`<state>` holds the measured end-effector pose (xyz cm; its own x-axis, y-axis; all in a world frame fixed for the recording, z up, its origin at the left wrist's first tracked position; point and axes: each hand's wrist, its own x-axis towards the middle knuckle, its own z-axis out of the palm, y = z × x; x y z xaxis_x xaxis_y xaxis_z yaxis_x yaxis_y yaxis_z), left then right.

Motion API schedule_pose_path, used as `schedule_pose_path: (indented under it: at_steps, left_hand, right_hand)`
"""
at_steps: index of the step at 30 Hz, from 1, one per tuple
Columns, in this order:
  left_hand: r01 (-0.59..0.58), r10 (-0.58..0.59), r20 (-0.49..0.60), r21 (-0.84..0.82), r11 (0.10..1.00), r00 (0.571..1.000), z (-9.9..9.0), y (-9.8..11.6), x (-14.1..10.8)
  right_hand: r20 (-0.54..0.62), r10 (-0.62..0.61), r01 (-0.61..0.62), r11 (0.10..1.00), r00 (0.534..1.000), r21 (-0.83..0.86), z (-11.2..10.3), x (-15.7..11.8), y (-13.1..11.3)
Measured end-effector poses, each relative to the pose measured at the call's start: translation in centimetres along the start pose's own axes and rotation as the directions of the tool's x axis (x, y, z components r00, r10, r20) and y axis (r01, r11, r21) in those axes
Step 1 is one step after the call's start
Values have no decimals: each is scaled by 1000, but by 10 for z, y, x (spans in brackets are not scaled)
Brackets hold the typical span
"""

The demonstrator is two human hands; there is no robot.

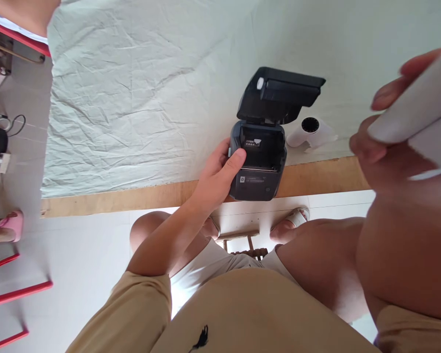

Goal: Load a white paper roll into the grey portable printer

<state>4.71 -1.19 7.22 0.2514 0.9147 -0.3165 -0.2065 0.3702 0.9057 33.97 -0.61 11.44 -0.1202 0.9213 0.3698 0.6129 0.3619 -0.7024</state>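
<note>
A black portable label printer (259, 184) sits at the front edge of the table with its lid (279, 93) swung up. Its paper bay looks hollow, with a small white sticker inside. My left hand (222, 169) grips the printer's left side, the thumb over the rim of the bay. Raised at the right, my right hand (382, 127) is closed round a white paper roll (419, 98), partly cut off by the frame's edge. Between the printer and that hand lies another small paper roll (312, 132) with a dark core, its loose end lying on the cloth.
A pale green, wrinkled cloth (139, 98) covers the table, whose bare wooden edge (132, 198) shows in front. Another person's arm (29, 14) reaches in at the top left. Red metal legs (18, 294), a pink shoe (13, 225) and cables (2, 127) are at the left.
</note>
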Motion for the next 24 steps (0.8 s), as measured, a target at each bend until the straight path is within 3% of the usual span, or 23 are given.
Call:
schedule_pose_path:
  at_steps: [3, 7, 12, 16, 21, 24]
  left_hand:
    - [-15, 15, -6, -34, 999, 1000, 3, 3, -1]
    - [-23, 21, -32, -48, 999, 999, 7, 6, -1]
    - [-37, 36, -35, -39, 999, 999, 7, 5, -1]
    - [-47, 45, -40, -38, 998, 998, 7, 3, 0]
    - [-46, 45, -23, -49, 998, 999, 6, 2, 2]
    - [-47, 47, -18, -52, 998, 999, 5, 1, 2]
  right_hand:
    - [-223, 151, -88, 958, 963, 271, -2, 5, 36]
    - [-422, 215, -157, 973, 881, 168, 7, 6, 67]
    - [-308, 103, -171, 965, 946, -201, 4, 1, 87]
    - [-279, 55, -141, 943, 959, -301, 4, -1, 99]
    - [-287, -178, 63, 928, 941, -368, 11, -3, 64]
    - [-192, -249, 179, 930, 949, -322, 31, -3, 42]
